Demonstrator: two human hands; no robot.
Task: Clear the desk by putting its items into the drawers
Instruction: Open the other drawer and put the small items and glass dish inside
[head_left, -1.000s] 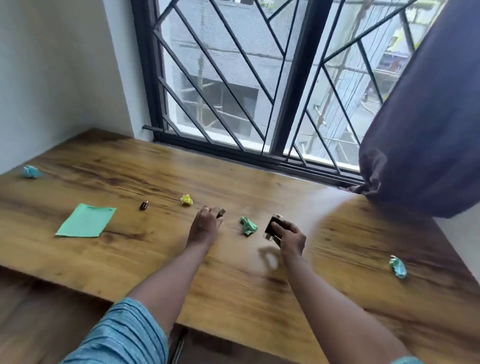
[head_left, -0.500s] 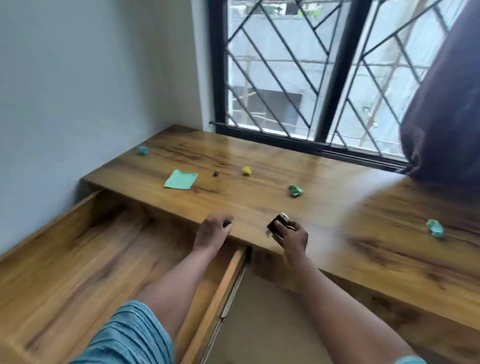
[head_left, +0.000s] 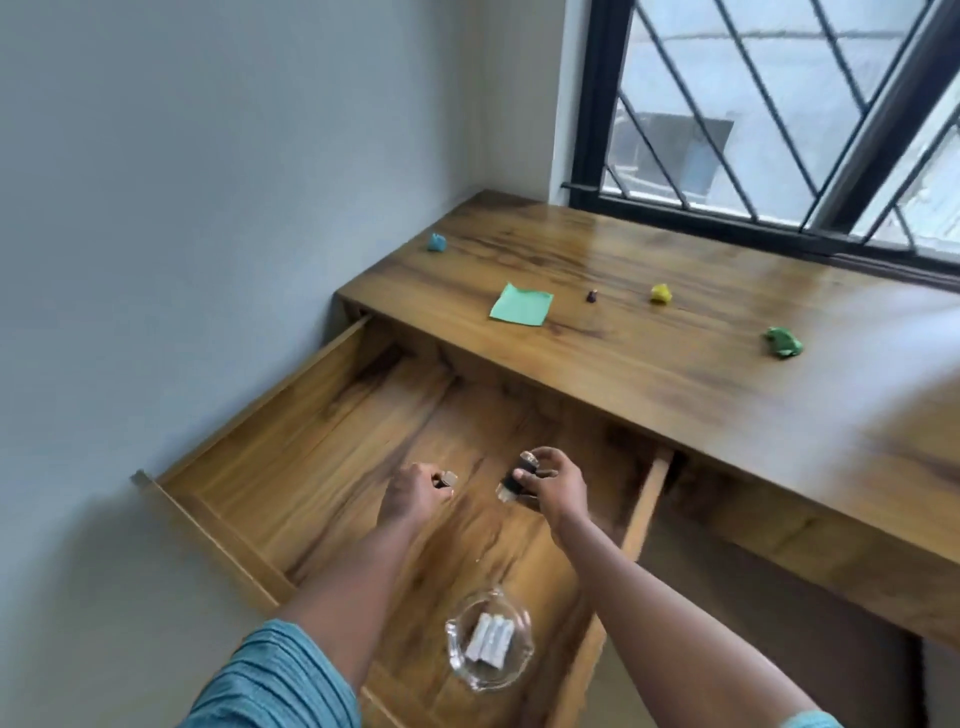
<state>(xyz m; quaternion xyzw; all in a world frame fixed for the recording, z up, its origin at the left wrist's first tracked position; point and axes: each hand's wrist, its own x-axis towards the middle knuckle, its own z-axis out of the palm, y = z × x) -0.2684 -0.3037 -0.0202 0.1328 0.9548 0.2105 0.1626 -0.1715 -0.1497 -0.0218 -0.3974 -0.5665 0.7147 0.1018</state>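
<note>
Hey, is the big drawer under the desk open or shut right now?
Open. The drawer is pulled far out from under the desk, its floor exposed, a glass dish inside.

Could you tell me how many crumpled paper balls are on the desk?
3: the blue ball near the wall, the yellow ball mid-desk, the green ball farther right. The desk runs past the frame, so others may be hidden.

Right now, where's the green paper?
Head view: the green paper lies flat at the left end of the desk, behind the open drawer, a small dark item to its right.
</note>
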